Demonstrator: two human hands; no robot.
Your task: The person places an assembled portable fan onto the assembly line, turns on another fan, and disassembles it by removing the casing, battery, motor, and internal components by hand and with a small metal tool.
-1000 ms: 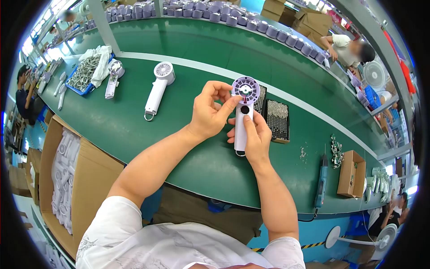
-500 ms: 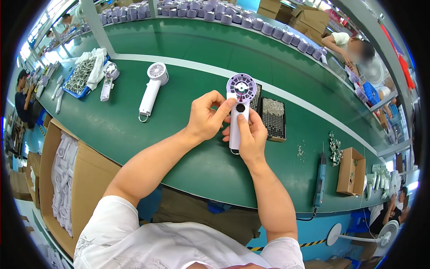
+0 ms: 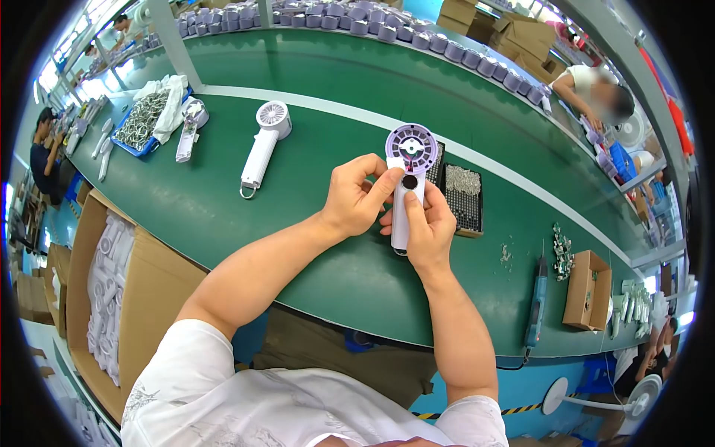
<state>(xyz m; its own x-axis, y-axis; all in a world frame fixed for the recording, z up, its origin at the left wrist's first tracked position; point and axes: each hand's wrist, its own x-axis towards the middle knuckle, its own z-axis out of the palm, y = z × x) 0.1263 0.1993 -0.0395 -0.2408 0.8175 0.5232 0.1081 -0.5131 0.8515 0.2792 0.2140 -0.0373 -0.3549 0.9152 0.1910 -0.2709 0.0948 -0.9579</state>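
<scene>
A handheld fan [image 3: 411, 149] with a round purple head and a white handle stands upright between my hands, above the green table. My right hand [image 3: 428, 227] is wrapped round the handle, its thumb just below a dark round button. My left hand [image 3: 363, 194] pinches a small white piece [image 3: 395, 163] against the base of the fan head, between thumb and fingers. Wires and a white centre show inside the open head. Further left on the table lies another fan [image 3: 267, 138], and beyond it a fan with its handle opened [image 3: 191, 134].
A blue tray of metal rings [image 3: 143, 127] lies at the left. Right of my hands are a black tray of small metal parts [image 3: 463, 195], a power screwdriver [image 3: 536, 302] and a cardboard box [image 3: 588, 290]. A carton of white parts [image 3: 167, 298] stands lower left. Co-workers sit around.
The whole scene has shifted slightly to the right in view. Both hands keep the same hold on the fan and the small white piece.
</scene>
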